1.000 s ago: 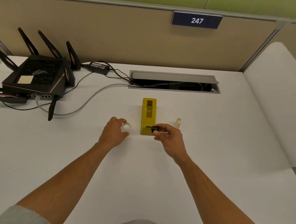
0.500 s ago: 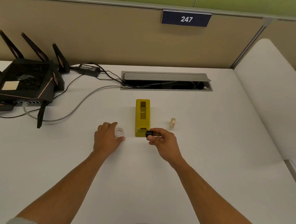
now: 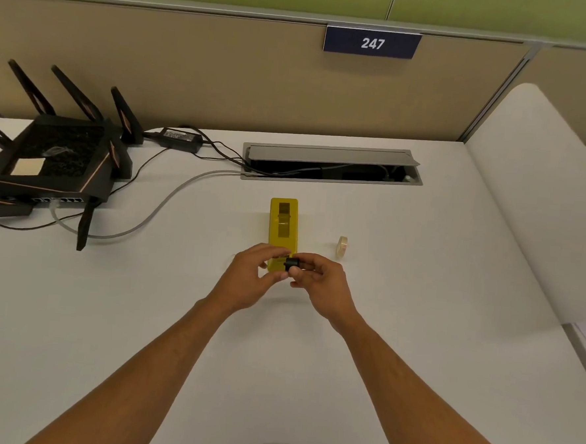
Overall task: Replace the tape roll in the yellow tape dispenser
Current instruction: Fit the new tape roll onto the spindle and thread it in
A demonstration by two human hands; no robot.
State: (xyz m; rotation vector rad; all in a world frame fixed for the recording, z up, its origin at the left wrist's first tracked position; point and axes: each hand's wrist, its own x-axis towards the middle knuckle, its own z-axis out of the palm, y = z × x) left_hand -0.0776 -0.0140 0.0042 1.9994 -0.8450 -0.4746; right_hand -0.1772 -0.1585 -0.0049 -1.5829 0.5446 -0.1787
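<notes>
Hands meet just in front of the near end of the yellow dispenser, which stands on the white desk with its cradle bare — no roll in it. My right hand pinches the black hub between thumb and fingers. My left hand is curled in against it, fingertips closing toward the hub; whether it holds a clear roll I cannot tell, since nothing see-through shows between the fingers. A small tape roll stands on edge on the desk, well to the right of the dispenser, untouched.

Judgement: mid-task, at the hub stage — old roll out, hub being fitted or stripped. If my left hand has the new roll, the next move is to slide it squarely over the hub, tape end facing the cutter, then drop the hub's pegs into the cradle slots. The risk is a crooked seating.
</notes>
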